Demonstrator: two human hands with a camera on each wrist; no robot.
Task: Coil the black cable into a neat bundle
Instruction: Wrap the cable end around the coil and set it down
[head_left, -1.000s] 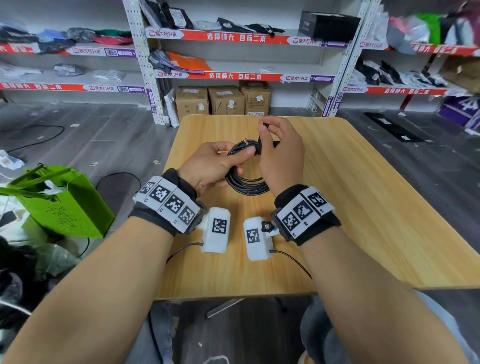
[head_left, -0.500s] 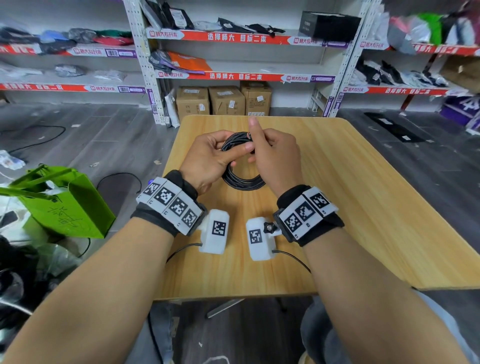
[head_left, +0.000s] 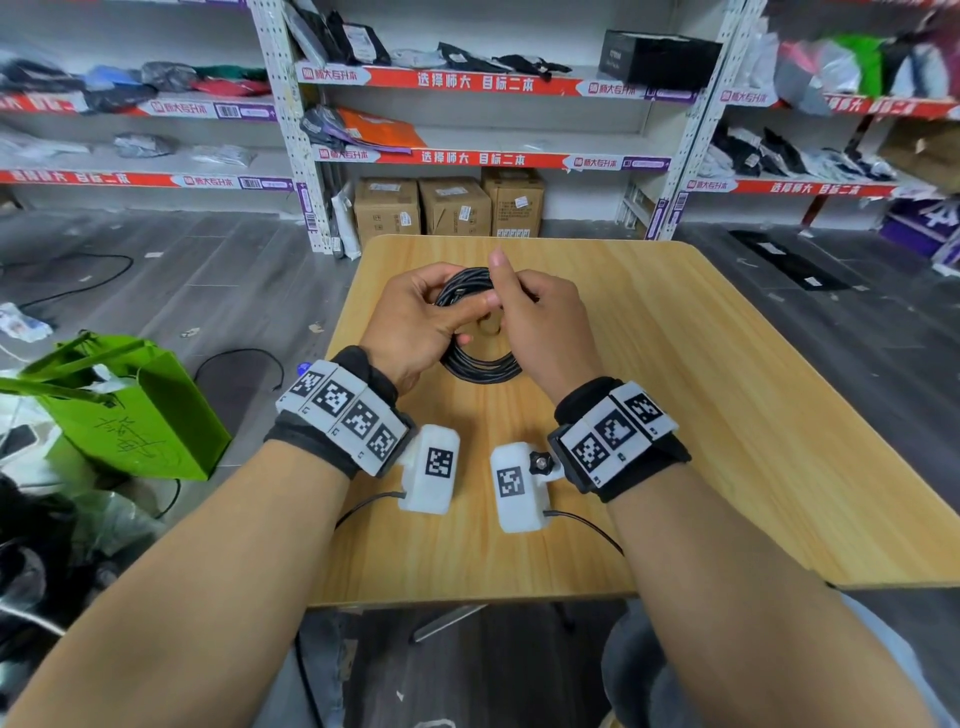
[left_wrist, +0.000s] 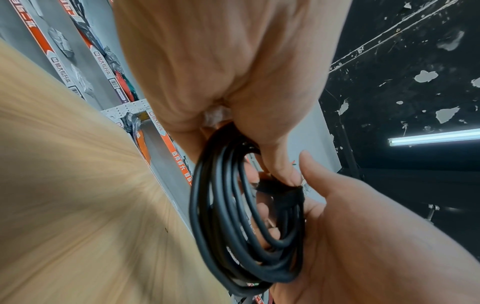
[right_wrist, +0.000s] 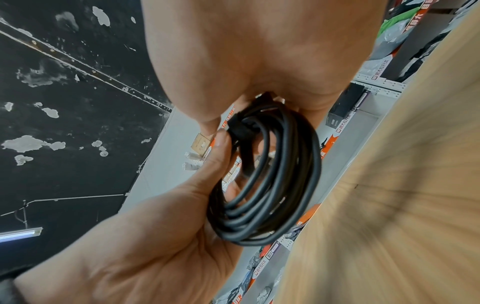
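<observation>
Head view: one black cable (head_left: 480, 364), wound into a single ring of several loops, held upright above the wooden table (head_left: 701, 415) between two hands. Count: two hands, two marker wristbands, three cardboard boxes (head_left: 447, 208) at 12 o'clock under the shelving, one green bag (head_left: 130, 410) at 9 o'clock on the floor.

Left hand (head_left: 415, 322): fingers curled round the ring's 10 o'clock side, thumb laid across the loops. Right hand (head_left: 540, 327): closed on the 2 o'clock side, index finger extended upward. Left wrist view: one dark strap (left_wrist: 288, 195) is wrapped round the loops, the left thumb tip pressing on it. Right wrist view: the same strap (right_wrist: 237, 125) sits at the top of the ring between the two hands.

Versus 0.5 s ago: hands and coil sit at nearly the same spot; the right index finger stands straighter above the coil.

Room: grey plank floor, metal shelves with red price strips, loose packets on them.
</observation>
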